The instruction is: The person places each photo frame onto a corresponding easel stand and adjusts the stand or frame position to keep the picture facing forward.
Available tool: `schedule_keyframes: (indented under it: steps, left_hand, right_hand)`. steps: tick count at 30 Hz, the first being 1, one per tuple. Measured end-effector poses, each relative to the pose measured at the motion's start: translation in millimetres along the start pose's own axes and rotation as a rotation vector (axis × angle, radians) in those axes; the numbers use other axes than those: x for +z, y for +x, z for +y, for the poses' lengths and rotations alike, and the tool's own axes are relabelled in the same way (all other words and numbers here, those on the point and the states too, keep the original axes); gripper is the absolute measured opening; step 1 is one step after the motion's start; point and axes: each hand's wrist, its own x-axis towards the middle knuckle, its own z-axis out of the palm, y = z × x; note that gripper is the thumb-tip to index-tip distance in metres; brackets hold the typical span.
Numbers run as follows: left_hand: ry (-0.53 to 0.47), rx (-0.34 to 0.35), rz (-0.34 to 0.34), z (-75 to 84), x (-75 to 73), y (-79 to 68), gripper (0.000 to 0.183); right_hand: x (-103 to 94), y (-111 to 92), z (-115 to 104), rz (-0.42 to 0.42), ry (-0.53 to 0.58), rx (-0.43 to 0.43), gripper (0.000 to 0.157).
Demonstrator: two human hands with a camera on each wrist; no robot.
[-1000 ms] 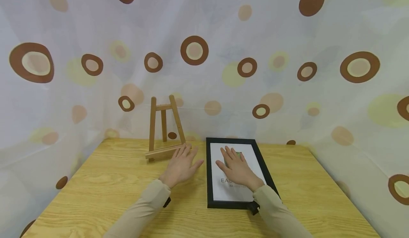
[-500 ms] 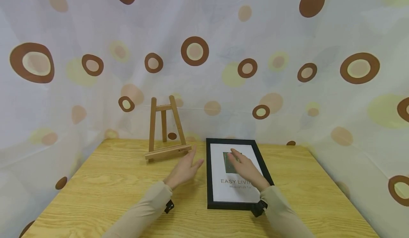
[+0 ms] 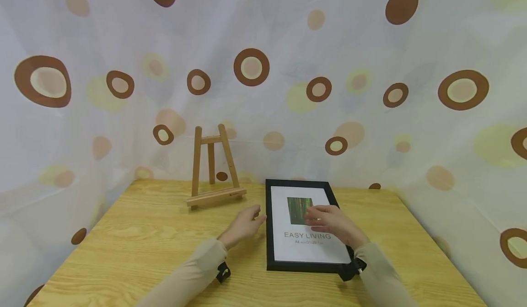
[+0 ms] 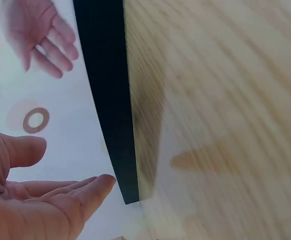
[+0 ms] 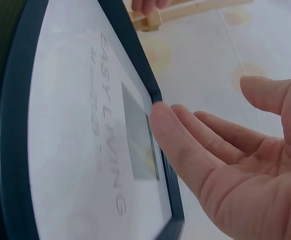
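Observation:
A black picture frame (image 3: 270, 234) lies flat on the wooden table, its white insert printed "EASY LIVING" beneath a small dark green forest picture. My left hand (image 3: 242, 227) is just left of the frame's long left side, fingers relaxed and pointing toward it, holding nothing. Over the frame's right half hovers my right hand (image 3: 335, 224), fingers loosely bent, also holding nothing; it covers part of the right border. In the right wrist view the fingers (image 5: 180, 145) overlap the frame's far edge. A small wooden easel (image 3: 216, 197) stands behind and left of the frame.
The wood-grain table (image 3: 136, 234) reaches back to a white curtain (image 3: 288, 23) with brown and yellow dots, which also hangs along both sides. Each wrist wears a black camera, such as the left wrist camera (image 3: 223, 272).
My right hand has drawn back and rightward from over the frame's picture, its fingers bending. My left hand has moved slightly right and nearer, toward the frame's left side. Frame and easel stay put.

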Motion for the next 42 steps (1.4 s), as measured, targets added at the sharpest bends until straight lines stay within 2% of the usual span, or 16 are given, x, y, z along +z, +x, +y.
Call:
schedule_keyframes:
  steps: [3,9,11,14,20,27,32,36,42]
  left_hand:
    - [-0.080,-0.023,-0.032,1.8,0.8,-1.2,0.031]
    - [-0.423,-0.117,-0.127,-0.4,3.0,-2.7,0.044]
    - [-0.516,-0.135,-0.150,-1.9,3.6,-2.8,0.044]
    - [-0.599,-0.160,-0.173,-3.3,3.0,-3.3,0.044]
    - [-0.616,-0.214,-0.198,-8.3,1.3,-4.2,0.042]
    - [-0.764,-0.320,-0.207,-12.2,1.0,-2.5,0.042]
    - [-0.806,-0.361,-0.205,-11.2,-1.0,-3.2,0.040]
    - [-0.848,-0.375,-0.210,-11.8,-1.7,-2.4,0.039]
    - [-0.846,-0.356,-0.240,-15.5,-1.7,-2.5,0.040]
  right_hand:
    - [-12.6,-4,6,-0.009,0.033,0.023,0.054]
    - [-41.2,-13,19,-0.092,0.202,0.026,0.050]
    - [-50.1,-17,23,-0.089,0.252,0.035,0.050]
    - [-61.4,-22,29,-0.077,0.265,0.045,0.051]
    - [-82.0,-28,42,-0.090,0.307,0.050,0.055]
    - [-99.4,-35,58,-0.079,0.342,0.068,0.056]
    - [-103.6,-35,63,-0.087,0.371,0.077,0.055]
    - [-105.6,-33,65,-0.085,0.391,0.083,0.054]
    - [-104.3,-30,71,-0.091,0.332,0.122,0.053]
